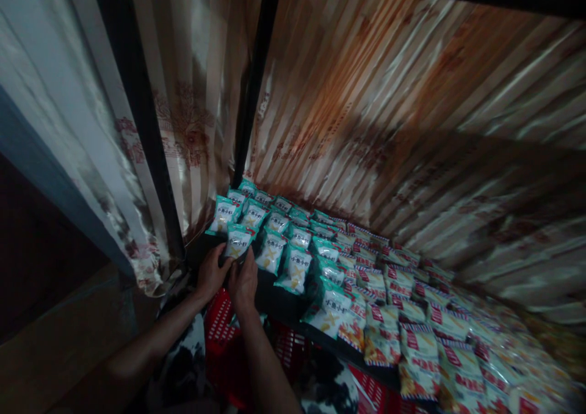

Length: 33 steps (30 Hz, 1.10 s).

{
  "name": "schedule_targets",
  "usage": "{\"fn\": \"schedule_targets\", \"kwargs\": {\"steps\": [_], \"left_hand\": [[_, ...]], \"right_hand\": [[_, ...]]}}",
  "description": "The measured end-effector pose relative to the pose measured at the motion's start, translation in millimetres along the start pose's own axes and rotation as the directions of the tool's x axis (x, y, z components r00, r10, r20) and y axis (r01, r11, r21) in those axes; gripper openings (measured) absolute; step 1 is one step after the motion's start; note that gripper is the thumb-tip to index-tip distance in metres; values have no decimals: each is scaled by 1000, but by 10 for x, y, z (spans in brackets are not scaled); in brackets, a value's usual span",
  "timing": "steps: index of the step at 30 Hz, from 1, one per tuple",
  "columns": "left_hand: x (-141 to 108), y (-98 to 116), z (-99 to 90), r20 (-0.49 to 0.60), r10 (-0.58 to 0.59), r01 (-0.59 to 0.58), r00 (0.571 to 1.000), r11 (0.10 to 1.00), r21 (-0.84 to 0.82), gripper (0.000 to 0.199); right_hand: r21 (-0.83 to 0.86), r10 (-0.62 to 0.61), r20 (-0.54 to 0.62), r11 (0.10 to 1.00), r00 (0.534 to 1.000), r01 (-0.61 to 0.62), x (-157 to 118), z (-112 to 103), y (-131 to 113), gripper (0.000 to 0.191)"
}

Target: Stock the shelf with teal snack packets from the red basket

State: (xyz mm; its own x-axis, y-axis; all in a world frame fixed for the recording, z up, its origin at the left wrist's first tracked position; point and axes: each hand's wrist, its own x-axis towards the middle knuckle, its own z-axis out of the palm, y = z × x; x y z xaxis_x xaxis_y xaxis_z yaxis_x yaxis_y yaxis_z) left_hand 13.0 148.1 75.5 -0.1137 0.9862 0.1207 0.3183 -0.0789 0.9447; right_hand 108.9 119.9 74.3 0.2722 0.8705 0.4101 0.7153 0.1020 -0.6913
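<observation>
A small teal-and-white snack bag point(238, 243) stands upright at the front left of the dark shelf point(274, 298). My left hand point(212, 275) grips its lower left corner, while my right hand point(243, 281) has hold of the lower right edge. Some of the fingertips are hidden behind and under the bag. Close beside it on the right leans another bag of the same kind point(271, 251), and a matching one point(224, 214) stands just behind to the left. More teal bags fill rows reaching back to the curtain.
Red-and-white striped snack bags point(382, 334) continue the rows to the right, with blurred clear packets point(526, 347) beyond. A red basket point(224, 322) sits below the shelf edge. Dark metal posts point(259, 66) rise at the corner, and a printed, pleated curtain point(366, 96) hangs behind.
</observation>
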Motion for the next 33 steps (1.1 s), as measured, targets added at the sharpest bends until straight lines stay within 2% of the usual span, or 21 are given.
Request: {"fn": "schedule_targets", "kwargs": {"steps": [7, 20, 27, 33], "left_hand": [[26, -45, 14, 1, -10, 10, 1000, 1000, -16, 34], [196, -114, 133, -7, 198, -193, 980, 962, 191, 34], [260, -110, 153, 23, 186, -187, 982, 964, 188, 35], [269, -259, 191, 68, 181, -190, 981, 968, 162, 38]], "right_hand": [[13, -38, 14, 999, 999, 38, -62, 77, 24, 48], [81, -38, -24, 996, 999, 39, -22, 112, 30, 48], [128, -32, -47, 991, 998, 38, 45, 102, 51, 47], [122, -20, -48, 992, 999, 26, 52, 162, 65, 46]]}}
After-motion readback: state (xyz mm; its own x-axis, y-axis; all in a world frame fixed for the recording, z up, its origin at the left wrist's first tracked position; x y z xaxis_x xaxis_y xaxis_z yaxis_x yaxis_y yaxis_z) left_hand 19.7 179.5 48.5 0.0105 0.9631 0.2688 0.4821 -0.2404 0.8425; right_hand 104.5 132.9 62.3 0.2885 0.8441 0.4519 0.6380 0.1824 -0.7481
